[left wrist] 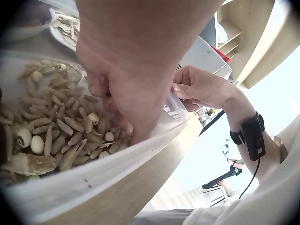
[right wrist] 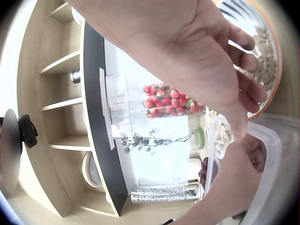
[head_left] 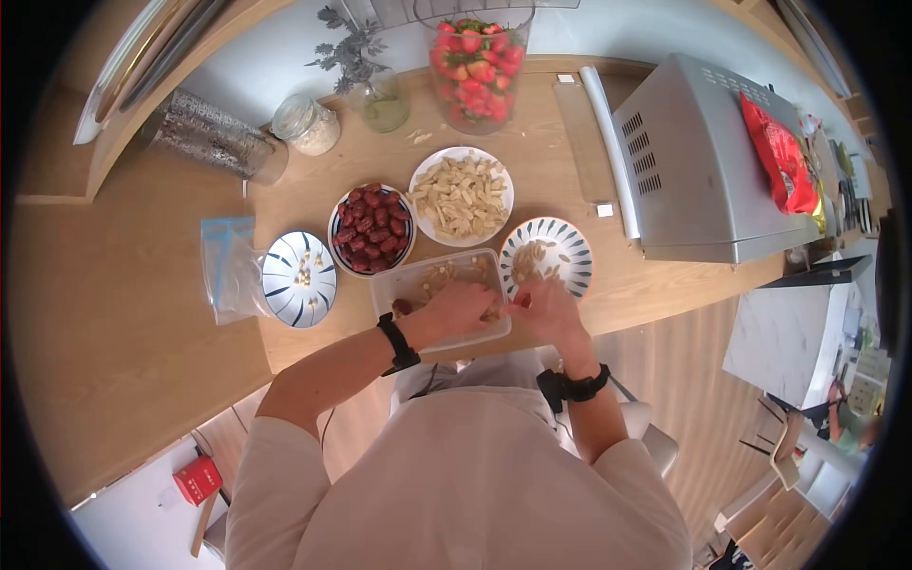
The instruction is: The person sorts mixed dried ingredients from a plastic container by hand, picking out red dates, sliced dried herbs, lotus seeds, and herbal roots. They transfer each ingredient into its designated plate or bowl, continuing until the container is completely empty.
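Observation:
A clear plastic container (head_left: pixel 432 344) holds tan spindle-shaped dried pieces (left wrist: pixel 56 101) and a few pale round seeds (left wrist: pixel 37 144). My left hand (head_left: pixel 463 309) reaches down into it, fingers curled round some of the dried pieces at the right end; the fingertips are hidden among them. At the container's right corner is my right hand (head_left: pixel 549 313). Its thumb overlaps the rim and the other fingers curl outside, gripping the wall near a striped plate (right wrist: pixel 276 75). More tan pieces (head_left: pixel 532 256) lie on that plate.
Behind the container stand a bowl of red dates (head_left: pixel 372 228) and a plate of pale slices (head_left: pixel 463 197). A striped plate with a few seeds (head_left: pixel 302 275) and a zip bag (head_left: pixel 228 271) lie left. Farther back are strawberries (head_left: pixel 475 76); a grey appliance (head_left: pixel 684 161) stands right.

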Action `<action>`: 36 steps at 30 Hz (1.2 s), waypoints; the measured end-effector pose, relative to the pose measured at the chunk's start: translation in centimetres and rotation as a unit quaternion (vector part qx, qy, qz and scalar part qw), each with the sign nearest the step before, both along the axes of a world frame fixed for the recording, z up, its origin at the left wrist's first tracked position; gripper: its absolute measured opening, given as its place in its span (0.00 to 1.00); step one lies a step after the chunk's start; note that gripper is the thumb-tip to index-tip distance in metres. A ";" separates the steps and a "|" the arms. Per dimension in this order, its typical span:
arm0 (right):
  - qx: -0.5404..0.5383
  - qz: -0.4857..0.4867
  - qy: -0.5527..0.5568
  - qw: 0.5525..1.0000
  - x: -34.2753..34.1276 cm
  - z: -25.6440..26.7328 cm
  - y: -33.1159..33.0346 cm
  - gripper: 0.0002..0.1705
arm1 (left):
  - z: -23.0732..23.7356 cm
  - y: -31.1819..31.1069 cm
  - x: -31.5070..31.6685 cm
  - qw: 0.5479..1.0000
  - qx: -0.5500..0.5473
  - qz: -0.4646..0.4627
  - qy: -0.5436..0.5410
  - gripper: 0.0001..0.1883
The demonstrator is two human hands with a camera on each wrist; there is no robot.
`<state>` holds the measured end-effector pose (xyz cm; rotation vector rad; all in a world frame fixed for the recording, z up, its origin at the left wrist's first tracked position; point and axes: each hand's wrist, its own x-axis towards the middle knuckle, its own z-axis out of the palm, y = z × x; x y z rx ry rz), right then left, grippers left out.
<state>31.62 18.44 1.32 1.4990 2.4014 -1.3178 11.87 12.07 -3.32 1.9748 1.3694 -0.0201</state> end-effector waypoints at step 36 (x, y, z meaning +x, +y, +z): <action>0.028 0.071 -0.082 0.994 -0.3 0.2 0.9 0.24 | -1.1 0.0 0.2 0.949 0.196 -0.232 0.085 0.05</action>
